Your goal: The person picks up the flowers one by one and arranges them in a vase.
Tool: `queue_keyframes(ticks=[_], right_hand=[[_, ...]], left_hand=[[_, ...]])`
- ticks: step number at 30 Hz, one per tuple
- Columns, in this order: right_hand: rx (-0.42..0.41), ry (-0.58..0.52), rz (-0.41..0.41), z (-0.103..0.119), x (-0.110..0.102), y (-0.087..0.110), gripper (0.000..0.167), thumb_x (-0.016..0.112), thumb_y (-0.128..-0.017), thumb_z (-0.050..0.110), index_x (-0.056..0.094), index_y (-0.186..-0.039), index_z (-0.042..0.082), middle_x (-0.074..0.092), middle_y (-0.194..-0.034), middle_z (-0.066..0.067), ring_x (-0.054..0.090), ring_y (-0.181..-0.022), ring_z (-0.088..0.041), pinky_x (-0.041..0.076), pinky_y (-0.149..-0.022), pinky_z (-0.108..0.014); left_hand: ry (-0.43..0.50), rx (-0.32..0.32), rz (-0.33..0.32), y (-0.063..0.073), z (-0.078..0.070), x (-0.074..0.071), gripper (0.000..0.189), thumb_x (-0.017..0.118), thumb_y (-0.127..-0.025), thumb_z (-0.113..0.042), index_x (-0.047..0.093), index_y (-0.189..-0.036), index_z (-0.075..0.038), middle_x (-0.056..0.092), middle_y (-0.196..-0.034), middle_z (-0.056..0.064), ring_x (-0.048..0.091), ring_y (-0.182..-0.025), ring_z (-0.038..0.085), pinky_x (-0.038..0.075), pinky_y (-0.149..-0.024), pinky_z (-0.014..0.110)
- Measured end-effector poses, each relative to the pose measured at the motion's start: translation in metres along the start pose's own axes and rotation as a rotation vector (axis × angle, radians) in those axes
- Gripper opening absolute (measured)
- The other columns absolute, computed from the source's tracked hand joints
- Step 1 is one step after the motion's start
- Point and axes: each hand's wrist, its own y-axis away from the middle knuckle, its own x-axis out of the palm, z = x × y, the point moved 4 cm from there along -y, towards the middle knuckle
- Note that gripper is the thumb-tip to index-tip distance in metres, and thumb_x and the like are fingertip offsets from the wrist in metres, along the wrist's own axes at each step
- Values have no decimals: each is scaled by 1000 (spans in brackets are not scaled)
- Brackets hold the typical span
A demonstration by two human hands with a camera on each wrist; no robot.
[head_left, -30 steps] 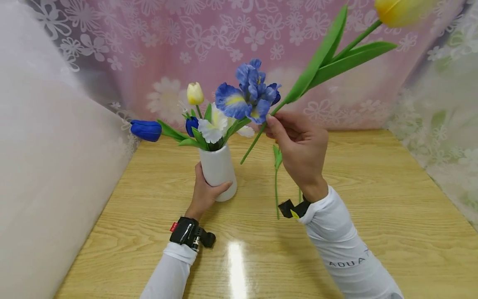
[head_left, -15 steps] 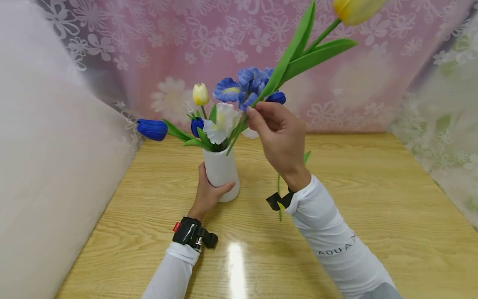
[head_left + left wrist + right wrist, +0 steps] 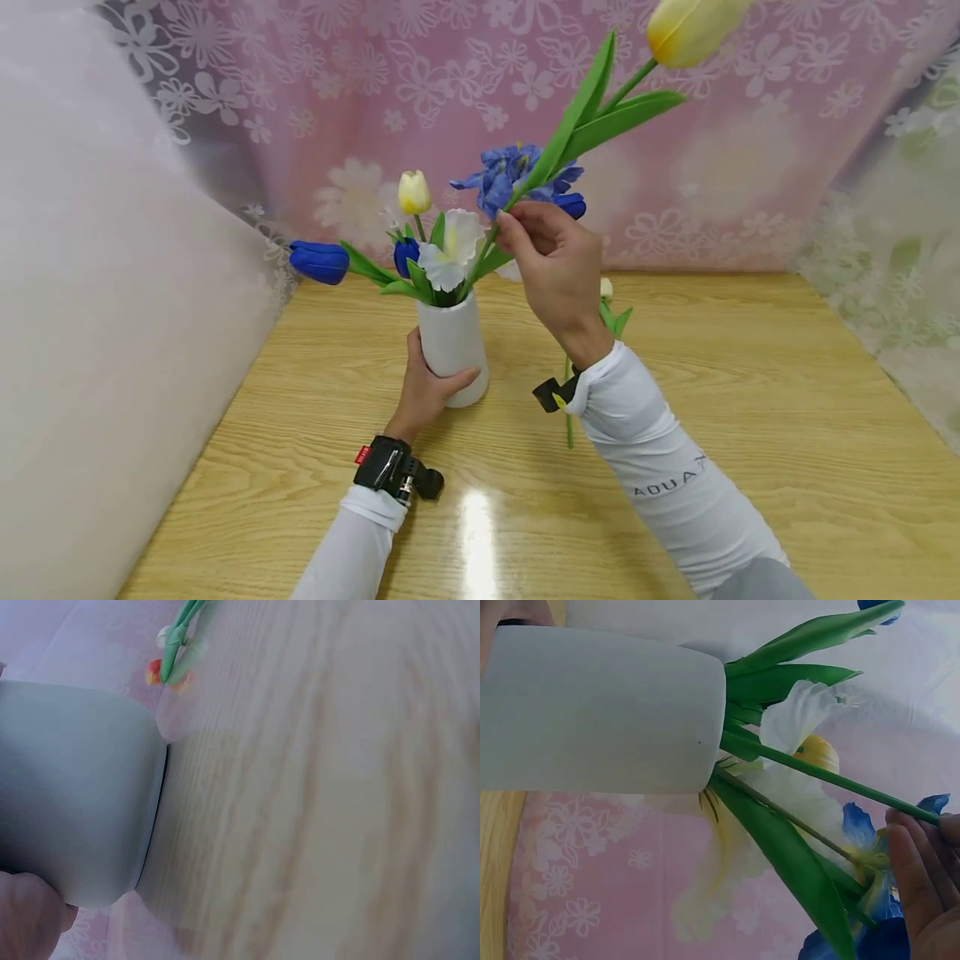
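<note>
My left hand [image 3: 429, 387] grips the lower part of a white vase [image 3: 452, 346], which stands upright on the wooden table. Between thumb and fingertips, my right hand [image 3: 558, 271] pinches the stem of a large yellow tulip [image 3: 693, 33] that leans to the right. In the right wrist view the lower part of its stem [image 3: 832, 778] enters the vase mouth; its end is hidden inside. The vase also bears a blue iris [image 3: 495, 179], a white iris [image 3: 453, 250], blue tulips [image 3: 318, 262] and a smaller yellow tulip [image 3: 414, 193].
Partly behind my right forearm, a pale flower [image 3: 606, 289] and green stems [image 3: 569, 429] lie on the table [image 3: 300, 467]. The left wrist view has a red-orange bloom [image 3: 155, 671] beyond the vase. A pink floral curtain [image 3: 450, 108] hangs behind.
My right hand has moved left and toward the vase, bringing the tulip's stem from above the tabletop into the vase mouth. The left hand keeps its hold on the vase.
</note>
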Motion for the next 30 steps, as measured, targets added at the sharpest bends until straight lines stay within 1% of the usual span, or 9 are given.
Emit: queue_keyframes(ticks=[2, 6, 9, 13, 19, 22, 26, 30], right_hand=[[20, 25, 17, -3, 2, 0, 15, 67, -89, 6, 67, -94, -8, 70, -82, -15, 67, -70, -29, 55, -67, -31], [96, 67, 72, -8, 6, 3, 17, 67, -90, 10, 70, -95, -7, 71, -83, -13, 68, -71, -24, 54, -69, -29], [137, 62, 113, -12, 10, 4, 19, 67, -90, 11, 70, -96, -7, 71, -83, -12, 68, -72, -18, 54, -69, -28], [142, 75, 162, -14, 16, 6, 19, 67, -91, 11, 71, -97, -6, 71, -85, -11, 68, -74, -15, 54, -70, -28], [192, 190, 252, -18, 24, 8, 20, 65, -92, 14, 72, -103, -1, 71, -87, -7, 67, -76, -16, 54, -72, -29], [234, 252, 318, -22, 28, 8, 20, 63, -94, 17, 72, -105, 2, 70, -86, -5, 65, -76, -15, 52, -70, -30], [292, 361, 410, -26, 33, 9, 23, 61, -95, 21, 72, -109, 6, 71, -89, -3, 64, -76, -11, 52, -71, -31], [344, 433, 453, -28, 35, 9, 21, 62, -94, 24, 74, -104, 9, 70, -83, -1, 64, -71, -11, 52, -68, -31]], left_hand=[[-5, 1, 0, 0, 0, 0, 88, 79, -77, -4, 20, -141, -2, 42, -131, 18, 47, -116, 31, 38, -97, 46], [-18, -4, -5, 0, 1, 0, 88, 80, -77, -6, 20, -141, -2, 43, -131, 18, 47, -116, 31, 38, -97, 45], [-21, -4, -8, 0, 1, -1, 87, 80, -77, -6, 20, -141, -3, 43, -131, 18, 46, -116, 31, 38, -97, 45], [-25, -2, -4, 0, 0, -1, 88, 79, -77, -6, 20, -141, -2, 42, -131, 18, 46, -116, 31, 37, -97, 46], [-23, 1, -8, 1, -1, -1, 88, 79, -77, -5, 19, -142, -2, 42, -132, 18, 46, -116, 31, 37, -97, 48], [-19, -3, -11, 2, -1, 0, 88, 79, -77, -5, 19, -142, -2, 43, -131, 18, 47, -116, 31, 38, -97, 48], [-25, -17, -8, 2, -2, 0, 88, 79, -77, -6, 20, -142, -2, 43, -131, 18, 47, -116, 31, 38, -97, 46], [-26, -24, -7, 2, -3, 0, 88, 79, -78, -6, 19, -142, -2, 43, -131, 18, 48, -116, 31, 39, -97, 46]])
